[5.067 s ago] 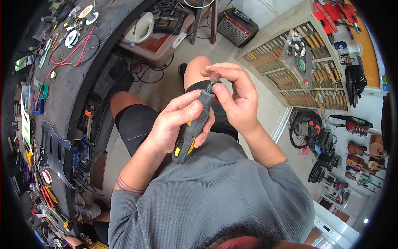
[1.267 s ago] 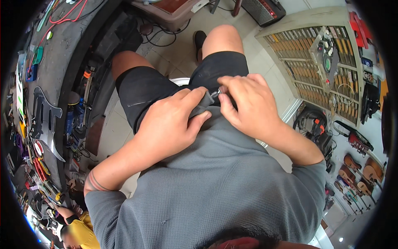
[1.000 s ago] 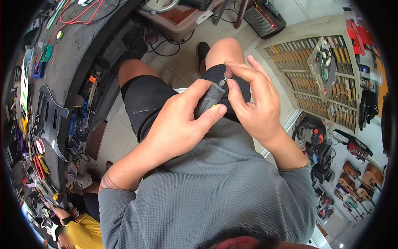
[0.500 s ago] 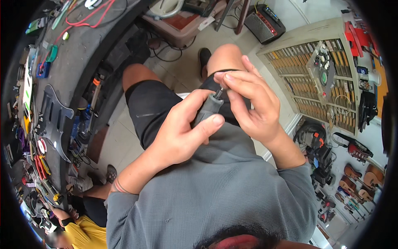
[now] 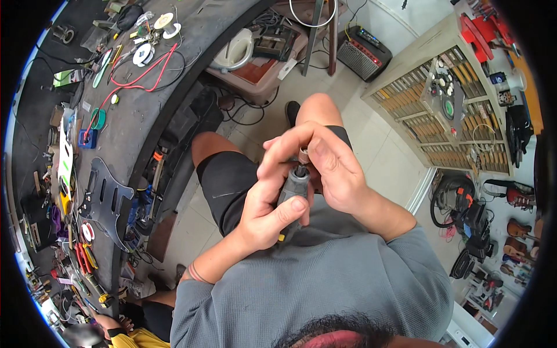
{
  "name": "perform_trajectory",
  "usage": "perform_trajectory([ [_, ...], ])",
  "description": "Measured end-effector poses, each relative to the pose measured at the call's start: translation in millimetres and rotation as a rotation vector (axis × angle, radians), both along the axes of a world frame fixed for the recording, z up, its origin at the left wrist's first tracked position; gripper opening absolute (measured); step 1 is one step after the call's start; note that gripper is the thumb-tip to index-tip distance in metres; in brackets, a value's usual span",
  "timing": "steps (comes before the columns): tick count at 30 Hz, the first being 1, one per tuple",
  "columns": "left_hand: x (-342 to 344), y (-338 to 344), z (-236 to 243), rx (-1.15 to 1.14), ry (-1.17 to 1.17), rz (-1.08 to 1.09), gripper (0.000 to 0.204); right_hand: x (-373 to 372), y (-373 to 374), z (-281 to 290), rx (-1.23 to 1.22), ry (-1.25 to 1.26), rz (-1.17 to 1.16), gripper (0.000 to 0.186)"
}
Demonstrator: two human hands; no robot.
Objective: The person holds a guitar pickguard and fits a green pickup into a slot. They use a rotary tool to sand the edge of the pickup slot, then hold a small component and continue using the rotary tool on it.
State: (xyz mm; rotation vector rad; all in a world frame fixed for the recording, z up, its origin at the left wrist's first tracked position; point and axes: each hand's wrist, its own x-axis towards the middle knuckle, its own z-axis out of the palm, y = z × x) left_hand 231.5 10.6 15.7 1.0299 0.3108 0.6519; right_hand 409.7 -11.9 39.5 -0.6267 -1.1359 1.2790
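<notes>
My left hand (image 5: 271, 204) grips the body of a dark grey rotary tool (image 5: 293, 190) with yellow trim, held upright over my lap. The fingers of my right hand (image 5: 335, 173) pinch a small metal bit (image 5: 303, 153) at the tool's nose. Both hands are close together in front of my grey shirt, above my black shorts. Most of the tool's body is hidden under my fingers.
A dark workbench (image 5: 125, 124) curves along the left, strewn with red wire (image 5: 142, 72), solder spools, pliers and a black guitar pickguard (image 5: 104, 200). A small amplifier (image 5: 361, 55) stands on the floor ahead. Wooden racks of tools (image 5: 447, 104) and power tools fill the right. Another person in yellow (image 5: 125, 336) sits lower left.
My hands lifted the tool from my lap up toward my chest. The right fingers shifted from covering the tool's nose to pinching the bit at its tip.
</notes>
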Motion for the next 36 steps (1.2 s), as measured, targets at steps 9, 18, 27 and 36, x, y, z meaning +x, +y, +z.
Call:
perform_trajectory([
  [9, -12.4, 23.9, 11.5, 0.954, 0.631, 0.102, 0.047, 51.0, -5.6, 20.9, 0.031, -1.231, -0.231, 0.029],
  [18, -31.5, 32.5, 18.2, 0.312, 0.477, -0.253, 0.049, 60.3, -7.9, 19.0, 0.233, -1.023, 0.073, 0.021],
  [27, -38.1, 24.2, 5.6, 0.572, 0.506, -0.231, 0.049, 55.5, -22.3, 9.7, -0.234, -0.797, 0.092, 0.021],
  [36, -42.1, 31.1, 7.0, 0.384, 0.525, -0.376, 0.051, 52.6, -20.8, 5.3, 0.066, -1.053, 0.137, 0.013],
])
